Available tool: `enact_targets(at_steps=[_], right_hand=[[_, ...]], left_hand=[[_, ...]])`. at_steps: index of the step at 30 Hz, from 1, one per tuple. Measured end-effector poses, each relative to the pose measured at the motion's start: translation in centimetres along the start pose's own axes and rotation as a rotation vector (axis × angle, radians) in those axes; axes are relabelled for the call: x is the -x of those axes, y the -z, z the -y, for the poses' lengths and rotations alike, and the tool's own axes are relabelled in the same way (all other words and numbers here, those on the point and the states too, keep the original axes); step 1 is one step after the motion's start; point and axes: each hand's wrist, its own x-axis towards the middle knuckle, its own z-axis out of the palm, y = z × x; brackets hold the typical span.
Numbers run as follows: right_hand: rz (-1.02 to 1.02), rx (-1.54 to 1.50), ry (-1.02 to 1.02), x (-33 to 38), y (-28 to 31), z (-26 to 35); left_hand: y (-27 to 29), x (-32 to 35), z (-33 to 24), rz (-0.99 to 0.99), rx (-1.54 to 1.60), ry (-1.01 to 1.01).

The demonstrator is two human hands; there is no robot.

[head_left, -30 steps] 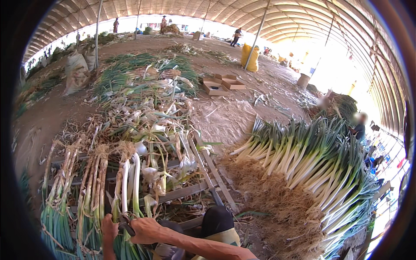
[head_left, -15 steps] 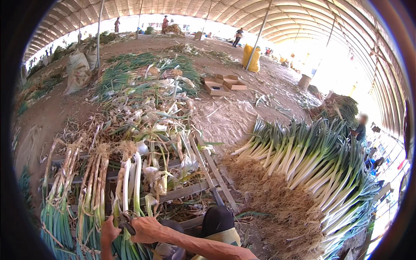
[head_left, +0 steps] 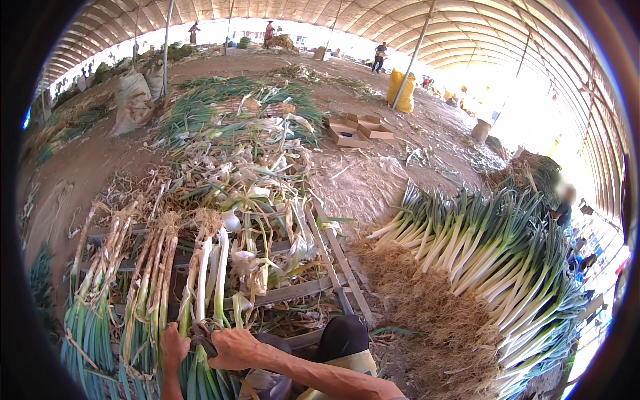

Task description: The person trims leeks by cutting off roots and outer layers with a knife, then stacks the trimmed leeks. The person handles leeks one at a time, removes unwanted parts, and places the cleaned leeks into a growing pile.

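Note:
A bunch of leeks [head_left: 208,280] with white stalks and brown roots lies lengthwise on a wooden slatted rack [head_left: 333,267] in front of me. My left hand [head_left: 173,345] is closed around the bunch's left side near the green leaves. On the same bunch, my right hand [head_left: 230,347] grips from the right, and a dark band or tool shows between the two hands. Two muddier bunches [head_left: 150,273] lie beside it to the left.
A big stack of cleaned leeks [head_left: 480,260] with a mat of roots lies at right. Trimmed leaves and husks [head_left: 247,167] pile beyond the rack. Cardboard boxes [head_left: 357,130], a yellow sack [head_left: 401,91], a tunnel pole [head_left: 417,50] and distant people stand farther off on the dirt floor.
Both hands stay on the leek bunch, shifting only slightly. The view has barely moved.

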Motion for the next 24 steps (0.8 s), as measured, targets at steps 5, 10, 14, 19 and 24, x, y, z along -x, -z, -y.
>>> enact_targets(at_steps=[5, 10, 14, 19, 24], right_hand=[[0.004, 0.041, 0.023, 0.0, -0.1, 0.2], [0.002, 0.022, 0.037, -0.1, -0.3, -0.3], [-0.154, 0.01, 0.067, 0.0, -1.2, -0.6], [-0.178, -0.037, 0.092, 0.2, -1.3, -1.3], [-0.246, -0.055, 0.124, 0.2, -1.6, -0.6]], left_hand=[[1.2, -0.1, -0.8, 0.096, 0.039, 0.038], [2.7, 0.8, -2.7, 0.136, 0.197, 0.041], [1.7, 0.6, -2.4, 0.143, 0.284, 0.085], [1.4, 0.1, -2.9, 0.147, 0.224, 0.157], [1.1, -0.3, -2.5, 0.116, 0.211, 0.115]])
